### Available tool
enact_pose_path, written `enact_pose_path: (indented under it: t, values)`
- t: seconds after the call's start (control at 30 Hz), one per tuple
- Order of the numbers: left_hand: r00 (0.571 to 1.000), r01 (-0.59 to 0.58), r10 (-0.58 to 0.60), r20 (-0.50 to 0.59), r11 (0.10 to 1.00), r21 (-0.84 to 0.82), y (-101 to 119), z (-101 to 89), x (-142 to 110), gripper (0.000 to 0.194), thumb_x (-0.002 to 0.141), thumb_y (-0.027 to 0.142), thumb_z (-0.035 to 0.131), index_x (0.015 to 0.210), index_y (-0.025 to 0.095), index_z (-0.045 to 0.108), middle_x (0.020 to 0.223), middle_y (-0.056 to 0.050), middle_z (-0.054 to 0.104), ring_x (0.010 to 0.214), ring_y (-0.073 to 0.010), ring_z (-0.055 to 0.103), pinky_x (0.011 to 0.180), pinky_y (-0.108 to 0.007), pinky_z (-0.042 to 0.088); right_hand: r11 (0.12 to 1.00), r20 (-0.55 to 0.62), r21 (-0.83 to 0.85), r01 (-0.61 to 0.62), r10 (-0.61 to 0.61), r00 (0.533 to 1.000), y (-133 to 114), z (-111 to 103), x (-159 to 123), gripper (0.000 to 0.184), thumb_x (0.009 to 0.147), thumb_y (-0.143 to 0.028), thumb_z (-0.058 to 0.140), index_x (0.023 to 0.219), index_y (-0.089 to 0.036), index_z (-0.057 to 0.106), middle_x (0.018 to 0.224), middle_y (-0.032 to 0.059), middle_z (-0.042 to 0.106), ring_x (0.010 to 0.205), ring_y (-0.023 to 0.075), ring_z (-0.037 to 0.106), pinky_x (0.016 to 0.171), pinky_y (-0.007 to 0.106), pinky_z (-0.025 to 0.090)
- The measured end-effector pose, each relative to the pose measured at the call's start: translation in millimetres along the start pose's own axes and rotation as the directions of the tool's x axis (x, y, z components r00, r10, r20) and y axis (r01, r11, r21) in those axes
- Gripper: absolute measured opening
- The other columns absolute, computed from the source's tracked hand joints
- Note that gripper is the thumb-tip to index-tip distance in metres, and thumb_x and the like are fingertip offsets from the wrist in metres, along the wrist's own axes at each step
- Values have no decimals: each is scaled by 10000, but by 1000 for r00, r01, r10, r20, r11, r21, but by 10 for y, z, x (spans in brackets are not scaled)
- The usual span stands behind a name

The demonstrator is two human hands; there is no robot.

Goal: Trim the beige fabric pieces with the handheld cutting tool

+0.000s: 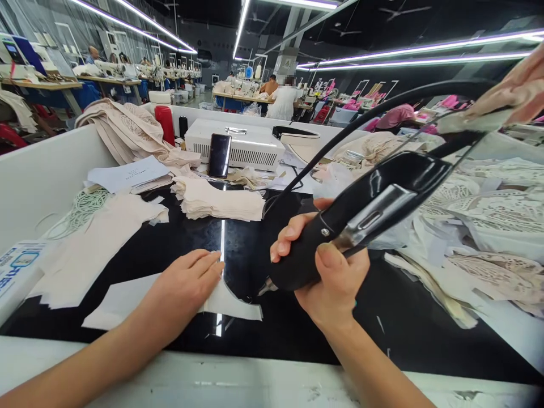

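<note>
My left hand (185, 286) lies flat with its fingers stretched out, pressing a cream fabric piece (238, 306) onto the glossy black work surface (293, 340). The fabric has a curved edge, and the hand covers its middle. In my right hand (334, 283) is a corded black hand-held power tool (374, 192), with the fingers wrapped around its body. Its narrow metal tip (267, 287) points down to the left, close to the fabric's curved edge. I cannot tell whether the tip touches anything.
Cut cream pieces (97, 238) lie at left and a stack (221, 201) farther back. A phone (220, 156) leans against a white vented box (242, 144). Lace garment parts (488, 204) are heaped at right. A black cable (323, 150) arches overhead; people and sewing machines are behind.
</note>
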State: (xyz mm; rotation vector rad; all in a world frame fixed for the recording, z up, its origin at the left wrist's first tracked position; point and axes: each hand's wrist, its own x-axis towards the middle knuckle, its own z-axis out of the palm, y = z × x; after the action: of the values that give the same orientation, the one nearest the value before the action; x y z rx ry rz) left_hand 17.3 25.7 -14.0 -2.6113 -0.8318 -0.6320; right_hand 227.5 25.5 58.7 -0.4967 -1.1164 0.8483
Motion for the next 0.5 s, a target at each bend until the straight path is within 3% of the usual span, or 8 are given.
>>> enact_pose_path:
  t: [0.2,0.33,0.5]
  values:
    - [996,-89,79,-44,930,-355,295,-120,14,275,1123,186,397,1215,144,653,1148,-52,739,1074,-189,676,998,-329,550,1000,-8,-1,-19,19,1000,-84,-58,-123,365,788,-402,868,1047,-266,649,788,-34,679,570,121,621,489,253,578]
    - [994,-103,108,-7,924,-370,400,-104,6,307,1132,285,396,1262,134,629,1100,-77,720,1007,-223,680,921,-369,579,1000,6,9,-29,29,1000,-95,-74,-191,408,805,-402,855,1124,-279,631,818,-26,666,588,127,626,498,267,577]
    - [990,-79,115,84,937,-341,397,-92,1,353,1136,289,335,1213,118,635,1029,-96,700,947,-254,692,839,-405,604,999,1,18,-37,37,999,-81,-79,-233,426,817,-398,847,1154,-275,618,830,-24,686,579,127,631,506,277,577]
